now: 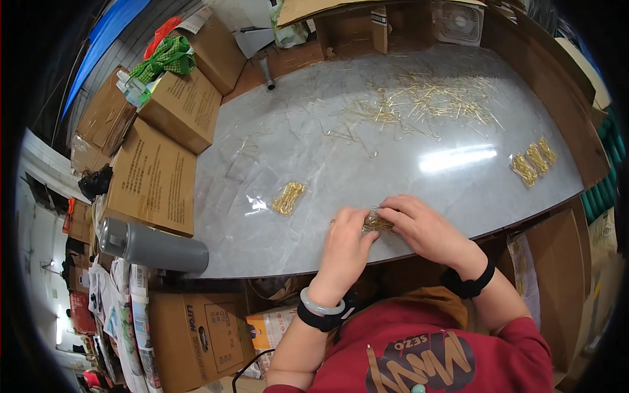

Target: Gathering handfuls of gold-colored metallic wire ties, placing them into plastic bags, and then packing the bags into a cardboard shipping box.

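"Gold wire pieces (426, 98) first: how much is left to do?"

"Plenty, I'd judge. The biggest lot lies loose in a tangled spread over the far part of the table (367, 173), toward the right, with thinner strays reaching left."

"And what looks done?"

"Probably the three small bundles (538, 159) side by side near the table's right edge. One single bundle (288, 198) lies on the left, just beside some clear plastic bags (242, 177); I can't tell for certain whether it is inside one. I'd call it partway along, with far more loose than gathered."

"Where are the hands?"

"At the near edge, around the middle. The left hand (347, 236) is curled, thumb and fingers against one side of a gathered bunch (378, 223); the right hand (419, 226) closes over it from the other side. They grip it between them, and cover too much to show whether it is bagged."

"What about the surface?"

"Broad and grey, faintly marbled, with a bright patch of reflected light. A brown cardboard wall (557, 78) runs along its right side."

"And the room?"

"Large cartons (154, 177) line the left, one topped by a green checked cloth (167, 59). Smaller things: a pale fan (458, 25) at the back, a grey bottle (164, 247) at the near-left corner, a little dark tube (266, 73) by the far-left edge."
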### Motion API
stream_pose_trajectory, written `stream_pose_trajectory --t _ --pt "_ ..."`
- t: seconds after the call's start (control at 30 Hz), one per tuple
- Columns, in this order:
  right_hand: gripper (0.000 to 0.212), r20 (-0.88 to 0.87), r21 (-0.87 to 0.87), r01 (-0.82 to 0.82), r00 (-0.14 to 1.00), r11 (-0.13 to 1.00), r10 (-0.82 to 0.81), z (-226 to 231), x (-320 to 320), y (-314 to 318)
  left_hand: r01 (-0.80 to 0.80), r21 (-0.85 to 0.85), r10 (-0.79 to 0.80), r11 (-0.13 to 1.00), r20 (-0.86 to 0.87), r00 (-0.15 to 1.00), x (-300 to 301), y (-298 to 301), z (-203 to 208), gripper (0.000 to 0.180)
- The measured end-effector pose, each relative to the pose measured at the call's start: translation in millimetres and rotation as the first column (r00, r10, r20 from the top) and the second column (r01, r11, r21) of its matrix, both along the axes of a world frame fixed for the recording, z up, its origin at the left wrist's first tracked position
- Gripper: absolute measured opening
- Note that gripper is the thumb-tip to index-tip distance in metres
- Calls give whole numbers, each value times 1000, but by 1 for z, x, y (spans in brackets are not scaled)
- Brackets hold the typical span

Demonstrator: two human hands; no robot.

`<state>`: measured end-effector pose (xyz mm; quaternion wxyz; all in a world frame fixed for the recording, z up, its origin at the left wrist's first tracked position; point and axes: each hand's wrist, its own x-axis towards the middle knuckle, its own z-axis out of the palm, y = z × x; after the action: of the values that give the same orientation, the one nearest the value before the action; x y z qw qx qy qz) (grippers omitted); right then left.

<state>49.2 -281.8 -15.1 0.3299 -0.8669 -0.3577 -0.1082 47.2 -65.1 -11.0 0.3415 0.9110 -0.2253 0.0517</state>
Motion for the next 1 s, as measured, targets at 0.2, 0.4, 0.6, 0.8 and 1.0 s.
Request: stream_pose_trajectory --t 0.2,0.4,0.6,0.8,1.0 --pt "42 -23 53 9 1000 999 -8 2 -3 0 -96 -383 -9 919 -263 965 -18 -21 3 62" --pt "64 -239 258 49 971 965 14 1 -4 -14 35 98 -43 995 80 996 -15 -12 14 77" --pt "66 -57 7 65 996 998 -64 15 -3 -35 192 74 -197 979 78 977 0 -24 -1 74" --pt "58 -202 -25 62 977 998 -66 9 0 -38 233 -4 -232 972 80 969 0 -36 -9 59" --pt "53 -236 298 287 946 910 -222 -5 -33 -3 164 -6 -162 986 137 977 -6 -39 -19 52"
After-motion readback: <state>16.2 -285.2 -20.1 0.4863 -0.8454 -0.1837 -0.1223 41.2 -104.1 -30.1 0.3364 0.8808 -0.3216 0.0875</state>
